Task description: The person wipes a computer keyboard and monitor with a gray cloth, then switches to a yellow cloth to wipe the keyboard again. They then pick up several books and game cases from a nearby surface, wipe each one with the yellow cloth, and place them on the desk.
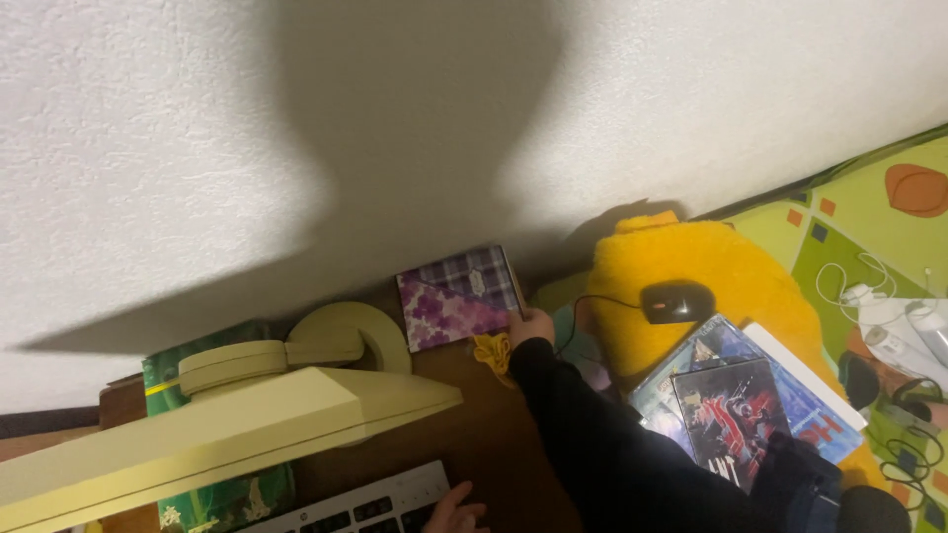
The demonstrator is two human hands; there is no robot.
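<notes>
The right hand, its dark sleeve stretched out, has its grip pinched on the lower right corner of the purple patterned box, which leans against the wall. Below the box, the left hand rests fingers-spread on the keyboard.

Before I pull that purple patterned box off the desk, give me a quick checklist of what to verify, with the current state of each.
1. Right hand on the purple patterned box: ok, fingers touch its lower right corner.
2. Firm grip on the box: cannot tell, only fingertips show at its edge.
3. Left hand free: ok, it rests by the keyboard, holding nothing.
4. Lamp out of the way: not ok, its base sits right beside the box's left side.
5. Mouse cable away from the arm: not ok, it runs close past the right hand.
6. Box back side free of the wall: cannot tell, shadow hides it.
</notes>
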